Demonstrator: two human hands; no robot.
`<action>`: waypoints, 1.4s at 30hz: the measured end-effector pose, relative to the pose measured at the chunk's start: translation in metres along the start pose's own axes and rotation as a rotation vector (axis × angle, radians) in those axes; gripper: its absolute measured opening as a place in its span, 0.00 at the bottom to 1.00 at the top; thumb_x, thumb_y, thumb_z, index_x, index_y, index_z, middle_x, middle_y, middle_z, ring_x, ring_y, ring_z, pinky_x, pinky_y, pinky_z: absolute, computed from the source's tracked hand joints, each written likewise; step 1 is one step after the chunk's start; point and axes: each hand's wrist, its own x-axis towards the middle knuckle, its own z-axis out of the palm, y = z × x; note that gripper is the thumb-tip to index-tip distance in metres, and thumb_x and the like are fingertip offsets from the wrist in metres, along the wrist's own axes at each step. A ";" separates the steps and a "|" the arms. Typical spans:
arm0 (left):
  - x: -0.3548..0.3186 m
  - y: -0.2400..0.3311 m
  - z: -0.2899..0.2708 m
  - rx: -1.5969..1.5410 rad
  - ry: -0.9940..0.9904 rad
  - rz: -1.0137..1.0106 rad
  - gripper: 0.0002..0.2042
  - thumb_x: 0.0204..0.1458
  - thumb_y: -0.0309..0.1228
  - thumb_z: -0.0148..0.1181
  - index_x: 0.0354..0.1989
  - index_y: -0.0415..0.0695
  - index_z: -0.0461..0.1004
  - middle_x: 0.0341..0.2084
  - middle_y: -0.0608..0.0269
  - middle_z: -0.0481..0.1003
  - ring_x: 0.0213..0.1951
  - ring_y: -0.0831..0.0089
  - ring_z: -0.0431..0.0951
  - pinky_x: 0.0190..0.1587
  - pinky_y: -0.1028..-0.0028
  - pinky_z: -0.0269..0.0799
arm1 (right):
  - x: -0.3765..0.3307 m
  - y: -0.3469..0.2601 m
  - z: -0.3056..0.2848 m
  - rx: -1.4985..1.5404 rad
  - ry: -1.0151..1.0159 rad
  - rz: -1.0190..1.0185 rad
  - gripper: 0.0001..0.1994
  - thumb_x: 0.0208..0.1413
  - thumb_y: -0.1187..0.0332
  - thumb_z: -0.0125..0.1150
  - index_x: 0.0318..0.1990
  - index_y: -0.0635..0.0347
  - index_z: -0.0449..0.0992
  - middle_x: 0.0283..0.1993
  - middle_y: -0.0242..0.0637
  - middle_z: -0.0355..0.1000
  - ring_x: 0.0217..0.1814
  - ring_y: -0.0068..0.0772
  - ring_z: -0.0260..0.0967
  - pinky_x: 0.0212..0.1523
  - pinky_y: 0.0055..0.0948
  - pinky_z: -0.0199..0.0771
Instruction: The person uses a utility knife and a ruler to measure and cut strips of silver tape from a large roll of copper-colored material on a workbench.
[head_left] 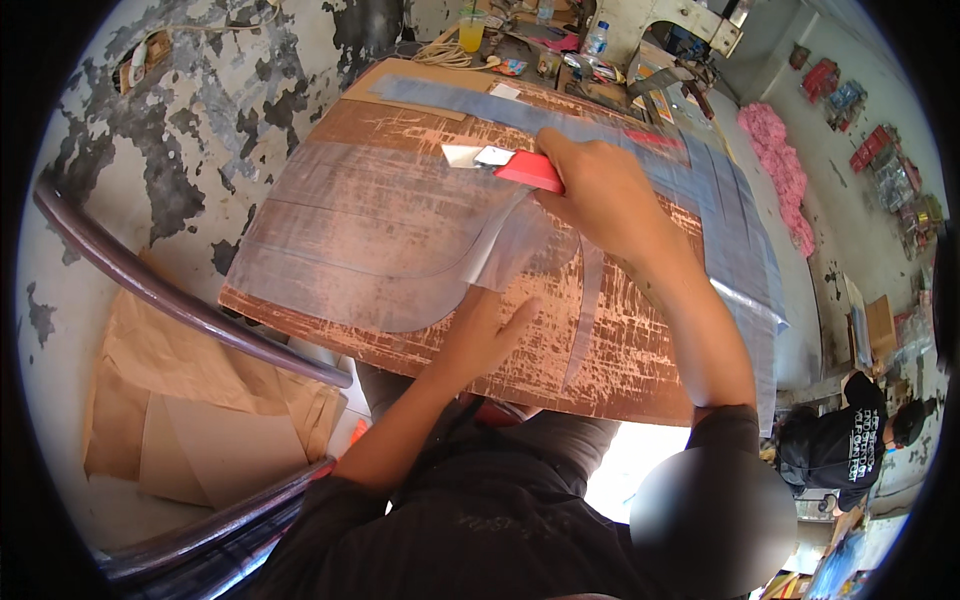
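Observation:
My right hand (600, 190) is closed around a red-handled cutter knife (530, 170), its pale front end pointing left over the board. Below it lies a translucent plastic sheet (350, 230) with a curved near edge, spread over the worn brown board (620, 350). At the sheet's raised, curled flap (497, 245) is my left hand (480, 340). Its fingertips are hidden under the flap and seem to grip it, while the thumb sticks out to the right. A small cream piece (460, 156) rests beside the knife's tip. A narrow plastic strip (587, 310) lies right of my left hand.
Bluish plastic sheeting (725, 220) covers the board's right side. A cup of yellow drink (471, 30), a water bottle (596, 40) and coiled cord (440, 55) stand behind. A dark curved pipe (190, 290) and brown paper (210, 400) are at left; another person (840, 440) is at right.

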 end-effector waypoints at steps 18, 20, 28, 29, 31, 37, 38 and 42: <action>-0.104 -0.021 0.060 -1.402 0.157 -0.714 0.19 0.70 0.26 0.55 0.66 0.30 0.73 0.55 0.50 0.81 0.52 0.64 0.85 0.61 0.68 0.80 | -0.018 0.092 0.028 0.907 -0.606 0.258 0.31 0.59 0.53 0.80 0.61 0.65 0.77 0.53 0.41 0.84 0.54 0.38 0.81 0.57 0.43 0.79; -0.132 -0.048 0.075 -1.452 0.016 -0.772 0.23 0.71 0.26 0.56 0.72 0.29 0.67 0.56 0.50 0.78 0.53 0.63 0.84 0.62 0.67 0.80 | -0.043 0.114 0.049 0.783 -0.552 0.460 0.32 0.63 0.49 0.77 0.64 0.64 0.76 0.54 0.39 0.83 0.54 0.36 0.79 0.56 0.41 0.78; -0.106 -0.006 0.090 -1.457 -0.143 -1.090 0.16 0.79 0.37 0.52 0.65 0.41 0.75 0.62 0.62 0.79 0.65 0.70 0.79 0.71 0.61 0.74 | -0.120 0.141 0.102 0.894 -0.412 0.706 0.33 0.66 0.52 0.77 0.71 0.60 0.74 0.57 0.35 0.79 0.59 0.29 0.73 0.61 0.36 0.72; -0.100 0.002 0.094 -1.336 -0.182 -1.068 0.17 0.79 0.39 0.51 0.66 0.41 0.75 0.63 0.62 0.79 0.65 0.69 0.79 0.71 0.61 0.73 | -0.120 0.142 0.101 0.917 -0.406 0.660 0.32 0.65 0.53 0.78 0.70 0.60 0.74 0.54 0.34 0.79 0.57 0.29 0.74 0.59 0.36 0.73; -0.087 0.031 0.093 -1.082 -0.247 -1.022 0.20 0.80 0.43 0.49 0.67 0.41 0.74 0.64 0.61 0.79 0.65 0.68 0.79 0.72 0.61 0.71 | -0.103 0.148 0.075 0.830 -0.386 0.797 0.28 0.64 0.59 0.79 0.65 0.62 0.75 0.48 0.31 0.79 0.49 0.24 0.74 0.51 0.33 0.75; -0.083 0.025 0.100 -0.933 -1.105 -0.933 0.38 0.79 0.59 0.33 0.79 0.37 0.61 0.64 0.51 0.81 0.59 0.62 0.84 0.62 0.65 0.78 | -0.073 0.160 0.033 0.346 -0.382 0.428 0.23 0.62 0.61 0.80 0.57 0.62 0.78 0.39 0.41 0.81 0.43 0.37 0.79 0.45 0.40 0.78; -0.090 0.023 0.094 -0.986 -1.267 -0.881 0.36 0.80 0.57 0.37 0.80 0.37 0.61 0.65 0.51 0.80 0.59 0.62 0.84 0.62 0.65 0.78 | -0.072 0.164 0.040 0.247 -0.475 0.400 0.24 0.61 0.60 0.80 0.58 0.62 0.79 0.42 0.45 0.82 0.45 0.44 0.81 0.48 0.43 0.78; -0.091 0.051 0.047 -0.804 -1.239 -0.277 0.28 0.77 0.42 0.55 0.78 0.38 0.65 0.64 0.52 0.81 0.59 0.62 0.85 0.64 0.64 0.77 | -0.082 0.175 0.087 0.202 -0.416 0.426 0.20 0.65 0.61 0.73 0.60 0.60 0.80 0.48 0.53 0.83 0.51 0.59 0.81 0.55 0.50 0.78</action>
